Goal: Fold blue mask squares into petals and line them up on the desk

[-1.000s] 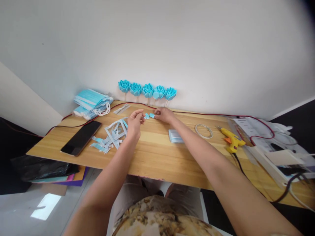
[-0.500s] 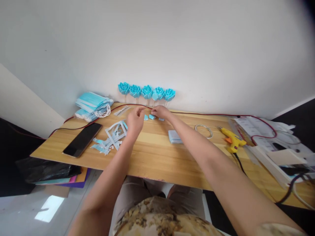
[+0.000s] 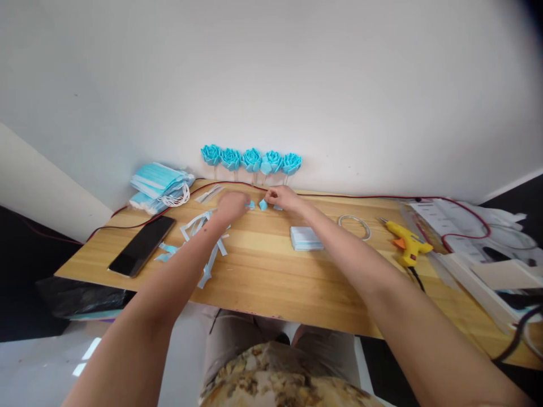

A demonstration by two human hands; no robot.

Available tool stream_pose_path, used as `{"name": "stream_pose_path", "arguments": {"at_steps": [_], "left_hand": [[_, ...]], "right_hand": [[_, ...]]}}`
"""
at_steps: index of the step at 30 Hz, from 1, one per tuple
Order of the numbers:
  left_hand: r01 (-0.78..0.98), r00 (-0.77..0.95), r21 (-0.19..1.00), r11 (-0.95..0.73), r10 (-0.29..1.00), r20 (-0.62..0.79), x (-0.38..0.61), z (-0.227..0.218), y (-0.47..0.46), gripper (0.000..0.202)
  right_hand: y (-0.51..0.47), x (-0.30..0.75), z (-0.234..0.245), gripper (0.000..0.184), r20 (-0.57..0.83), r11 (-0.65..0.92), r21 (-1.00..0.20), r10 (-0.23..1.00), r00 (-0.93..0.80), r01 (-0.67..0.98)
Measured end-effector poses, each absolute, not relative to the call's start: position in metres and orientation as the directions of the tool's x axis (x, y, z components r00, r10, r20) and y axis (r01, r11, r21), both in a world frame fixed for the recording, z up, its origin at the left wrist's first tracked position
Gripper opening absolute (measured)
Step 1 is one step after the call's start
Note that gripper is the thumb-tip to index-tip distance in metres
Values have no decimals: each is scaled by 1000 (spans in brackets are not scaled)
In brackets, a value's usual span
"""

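Observation:
My right hand (image 3: 281, 196) is pinched at the back of the table, its fingertips at the edge of a small light-blue cut piece (image 3: 263, 205). To its left, my left hand (image 3: 233, 204) reaches palm down with the fingers bent. Its fingertips are beside another small blue piece (image 3: 251, 204), mostly hidden behind the hand, so I cannot tell whether they grip it. A third blue piece (image 3: 278, 207) lies under my right hand. Behind both hands, a row of several blue flowers on sticks (image 3: 251, 160) leans against the wall.
White and blue strips (image 3: 210, 270) lie by my left forearm, near a phone (image 3: 142, 246). Face masks (image 3: 160, 183) are piled at the back left. A stack of folded pieces (image 3: 304, 238), a coiled cable (image 3: 355, 226), a yellow glue gun (image 3: 408, 242) and a power strip (image 3: 470, 285) lie rightward.
My left hand has moved slightly right and turned palm down beside a blue piece. The strips by my left forearm have shifted and spread toward the front edge. The blue piece at my right fingertips has turned.

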State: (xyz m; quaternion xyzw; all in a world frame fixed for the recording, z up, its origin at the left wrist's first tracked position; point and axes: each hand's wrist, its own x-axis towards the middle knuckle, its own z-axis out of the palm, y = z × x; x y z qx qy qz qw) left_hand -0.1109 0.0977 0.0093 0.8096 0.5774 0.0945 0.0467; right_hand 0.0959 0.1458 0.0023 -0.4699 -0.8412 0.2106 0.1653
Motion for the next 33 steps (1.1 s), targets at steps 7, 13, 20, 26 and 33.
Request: {"name": "stream_pose_path", "arguments": {"at_steps": [7,13,20,26,33], "left_hand": [[935,263,205,-289,954,147,-99,4,113,28],[929,194,284,-237,966,170,-91,15,108,31],[922,112,369,-119,993,39,-78,10,102,35],[896,94,435,-95,995,24,-73,-1,109,26],[844,59,529,-86,996,68,-70,-5,103,22]], "right_hand": [[146,93,-3,23,109,492,-504,852,-512,710],[134,97,13,20,167,505,-385,862,-479,773],[119,99,17,17,163,492,-326,871,-464,807],[116,115,19,20,151,445,-312,896,-418,839],[107,129,18,22,144,402,-326,916,-375,856]]}}
